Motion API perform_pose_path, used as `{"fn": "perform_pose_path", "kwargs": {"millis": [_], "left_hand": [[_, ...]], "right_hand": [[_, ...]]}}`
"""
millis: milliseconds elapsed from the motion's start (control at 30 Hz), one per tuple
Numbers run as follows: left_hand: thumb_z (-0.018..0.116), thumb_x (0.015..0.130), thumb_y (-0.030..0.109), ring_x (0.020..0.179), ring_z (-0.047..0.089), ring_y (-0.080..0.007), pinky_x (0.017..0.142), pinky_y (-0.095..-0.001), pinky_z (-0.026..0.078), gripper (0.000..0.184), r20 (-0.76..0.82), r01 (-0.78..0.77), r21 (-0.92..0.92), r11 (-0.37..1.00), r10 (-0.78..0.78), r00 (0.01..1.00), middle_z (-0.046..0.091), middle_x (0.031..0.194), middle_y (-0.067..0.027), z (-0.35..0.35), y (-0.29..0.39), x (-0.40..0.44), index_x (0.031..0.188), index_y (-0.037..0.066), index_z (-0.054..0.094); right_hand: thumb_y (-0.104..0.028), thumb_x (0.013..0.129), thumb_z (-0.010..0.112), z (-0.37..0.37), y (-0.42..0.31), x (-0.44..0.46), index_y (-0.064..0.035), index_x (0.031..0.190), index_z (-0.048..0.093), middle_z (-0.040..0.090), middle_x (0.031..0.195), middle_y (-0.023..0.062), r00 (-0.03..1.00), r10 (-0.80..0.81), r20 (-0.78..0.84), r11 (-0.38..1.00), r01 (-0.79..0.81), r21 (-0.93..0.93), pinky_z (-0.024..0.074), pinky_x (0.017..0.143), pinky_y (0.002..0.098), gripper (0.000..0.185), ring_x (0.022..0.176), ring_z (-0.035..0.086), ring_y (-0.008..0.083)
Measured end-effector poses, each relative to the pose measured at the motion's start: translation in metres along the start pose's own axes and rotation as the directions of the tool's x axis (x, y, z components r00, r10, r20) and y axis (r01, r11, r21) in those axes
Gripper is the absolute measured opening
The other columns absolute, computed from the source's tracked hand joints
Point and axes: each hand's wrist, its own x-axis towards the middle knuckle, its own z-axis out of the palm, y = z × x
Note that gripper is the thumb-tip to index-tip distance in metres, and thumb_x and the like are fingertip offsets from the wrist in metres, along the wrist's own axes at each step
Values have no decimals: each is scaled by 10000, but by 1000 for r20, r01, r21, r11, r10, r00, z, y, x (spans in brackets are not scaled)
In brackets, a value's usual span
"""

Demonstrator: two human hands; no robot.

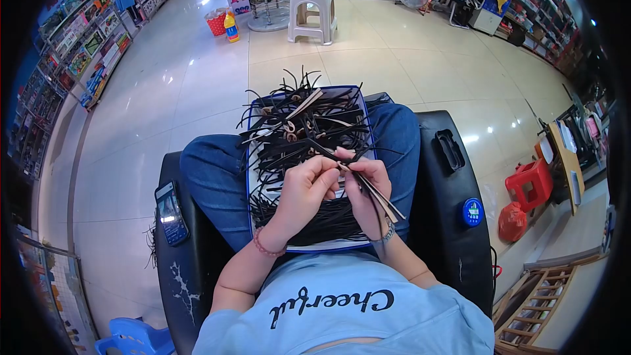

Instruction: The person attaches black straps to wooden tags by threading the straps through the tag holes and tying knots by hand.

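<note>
Over the box in my lap, both hands meet with closed fingers around a small bundle of black and tan cords (pixel 379 198). My left hand (pixel 305 187) pinches it near its upper end, thumb against forefinger. The fingers of my right hand (pixel 368 184) are wrapped round the same bundle, whose loose ends stick out towards the lower right. What exactly lies between the fingertips is partly hidden. Beneath my hands, a blue-rimmed white box (pixel 250 187) holds a heap of black cords (pixel 309 220), with tan strips (pixel 305 102) and small brown rings among them.
A phone (pixel 171 213) lies on the left armrest. On the right armrest are a black tray (pixel 449 150) and a round blue lid (pixel 472 212). A white stool (pixel 313 13) stands ahead, a red stool (pixel 529 184) to the right, a blue plastic seat (pixel 135 338) at lower left.
</note>
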Motion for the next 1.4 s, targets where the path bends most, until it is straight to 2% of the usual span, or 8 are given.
{"fn": "perform_pose_path", "kwargs": {"millis": [233, 433, 567, 767, 933, 1033, 1300, 1400], "left_hand": [[522, 949, 148, 548, 509, -90, 501, -196, 417, 157, 398, 465, -668, 581, -249, 883, 561, 676, -10, -4, -16, 4, 902, 11, 581], [566, 933, 152, 575, 590, -110, 534, -222, 495, 131, 200, 279, -562, 779, -200, 959, 609, 697, -39, 3, -19, 1, 904, 25, 584], [558, 938, 140, 588, 608, -119, 548, -235, 514, 117, 138, 255, -538, 803, -215, 967, 625, 725, -53, 5, -22, -1, 942, 25, 579], [560, 925, 89, 792, 672, -206, 690, -279, 555, 183, 218, 238, -595, 768, -130, 967, 668, 917, -155, -8, -4, -3, 1080, -5, 537], [575, 890, 7, 854, 661, -152, 741, -251, 540, 193, 219, 163, -381, 910, -82, 972, 671, 962, -125, -20, 4, -1, 1080, -20, 559], [585, 897, 43, 802, 647, -133, 697, -231, 523, 174, 153, 77, 9, 997, -77, 985, 669, 901, -95, -29, 4, 8, 1059, -17, 568], [628, 849, 47, 679, 585, -88, 623, -228, 484, 86, 281, 69, 105, 992, -96, 955, 604, 781, -51, -33, 17, 20, 814, -14, 578], [635, 818, -8, 729, 568, -93, 671, -229, 474, 81, 188, -142, 312, 939, 85, 978, 588, 876, -59, -24, 24, 13, 832, -27, 557]], "right_hand": [[64, 875, 495, -6, 12, 0, -19, 1006, 472, 589, 1177, 228, 997, -21, 67, 968, 4, 250, 479, 903, 303, 157, 1043, 609, 234], [-45, 916, 513, -8, -7, -4, 10, 1100, 549, 603, 1148, 185, 942, 317, 112, 939, -328, 100, 494, 819, 302, 195, 883, 588, 146], [-10, 909, 524, -7, 7, -2, 15, 1068, 614, 642, 1053, 111, 992, 115, 53, 988, -120, 93, 467, 815, 256, 183, 895, 587, 131], [-50, 882, 600, -15, 7, -4, 34, 1008, 645, 661, 996, 106, 990, 139, 35, 990, -140, 22, 478, 798, 256, 158, 898, 624, 163], [-62, 897, 595, -15, 10, -10, 46, 1012, 640, 658, 978, 100, 965, 246, 86, 952, -258, 163, 497, 792, 251, 164, 889, 630, 151], [-63, 906, 586, -11, -1, -6, 46, 1010, 632, 653, 961, 98, 918, 339, 203, 888, -384, 254, 516, 789, 253, 158, 882, 635, 147], [-67, 904, 591, -8, -2, -2, 28, 973, 608, 657, 876, 99, 855, 429, 291, 816, -505, 281, 545, 752, 261, 118, 822, 651, 142], [-80, 920, 578, -7, 3, -4, 40, 964, 610, 659, 903, 105, 881, 401, 250, 842, -462, 279, 545, 743, 249, 132, 848, 650, 139]]}}
